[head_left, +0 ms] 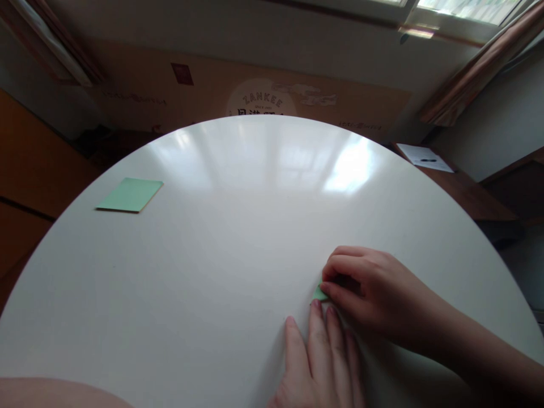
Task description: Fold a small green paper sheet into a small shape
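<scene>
A small piece of green paper [319,294], mostly hidden by my fingers, lies on the white round table [238,260]. My right hand [365,280] pinches its edge between thumb and fingertips. Just below, my left hand [321,360] rests with its fingers stretched out on the tabletop, and a fingertip touches the lower edge of the paper. How the paper is folded or shaped under the hands I cannot tell. Farther off at the left lies a stack of green square paper [130,195], apart from both hands.
Past the table's curved far edge stands a printed tan board [204,93] against the wall. On the right, white papers [425,157] with a dark pen sit on a brown wooden surface [471,195]. Curtains [463,85] hang near the window.
</scene>
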The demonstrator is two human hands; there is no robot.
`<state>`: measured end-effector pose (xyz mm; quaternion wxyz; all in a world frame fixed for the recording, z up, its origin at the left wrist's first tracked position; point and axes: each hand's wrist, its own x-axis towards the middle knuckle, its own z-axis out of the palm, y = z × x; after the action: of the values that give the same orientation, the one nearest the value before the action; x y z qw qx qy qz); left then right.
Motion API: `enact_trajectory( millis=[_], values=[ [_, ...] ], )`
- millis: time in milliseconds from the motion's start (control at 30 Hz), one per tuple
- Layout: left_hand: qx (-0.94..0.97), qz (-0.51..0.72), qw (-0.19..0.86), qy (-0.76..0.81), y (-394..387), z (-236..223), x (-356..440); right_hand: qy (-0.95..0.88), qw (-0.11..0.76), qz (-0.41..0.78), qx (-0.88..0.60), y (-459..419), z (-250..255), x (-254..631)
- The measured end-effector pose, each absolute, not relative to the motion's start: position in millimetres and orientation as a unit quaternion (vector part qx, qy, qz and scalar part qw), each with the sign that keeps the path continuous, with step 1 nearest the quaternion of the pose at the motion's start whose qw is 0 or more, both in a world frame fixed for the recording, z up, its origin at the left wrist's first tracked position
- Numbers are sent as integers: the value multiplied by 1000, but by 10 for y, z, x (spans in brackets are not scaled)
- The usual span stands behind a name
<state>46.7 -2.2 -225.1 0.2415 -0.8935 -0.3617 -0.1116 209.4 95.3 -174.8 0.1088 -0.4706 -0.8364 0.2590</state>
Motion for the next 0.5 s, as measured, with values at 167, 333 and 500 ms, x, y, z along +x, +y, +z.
enact_trajectory(
  millis=[167, 333, 500],
  values=[
    [-894, -116, 250, -354, -17, -2262, 459, -840, 113, 253, -467, 952, -1753, 2094],
    [-898, -116, 243, -349, -3, -2222, 459, -842, 110, 248, -466, 942, -1756, 2091],
    [-896, -135, 227, -356, 13, -2205, 467, -842, 104, 247, -468, 931, -1750, 2088]
  ],
)
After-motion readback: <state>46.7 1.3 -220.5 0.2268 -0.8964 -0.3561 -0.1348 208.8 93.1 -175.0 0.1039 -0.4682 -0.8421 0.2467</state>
